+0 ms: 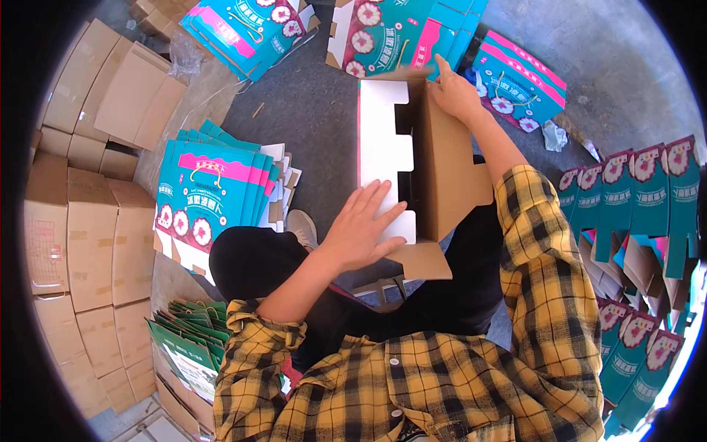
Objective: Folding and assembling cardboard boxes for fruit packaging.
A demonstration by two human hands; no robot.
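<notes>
In front of me a part-folded cardboard box (453,158) stands with its top open. It shows plain brown board on the right and a white notched panel (379,147) on the left. My left hand (364,228) lies on the near end of that white panel, its fingers spread. At the far right corner, my right hand (454,94) holds the box's edge, with the index finger pointing away from me. A brown end flap (421,261) sticks out at the near end. The box's inside is dark.
Flat teal-and-pink printed cartons (213,184) are stacked at left, with green bags (188,339) nearer me. More teal cartons (387,37) lie beyond the box, another (519,81) at far right. Brown boxes (92,228) line the left side; teal boxes (637,191) stand in rows at right.
</notes>
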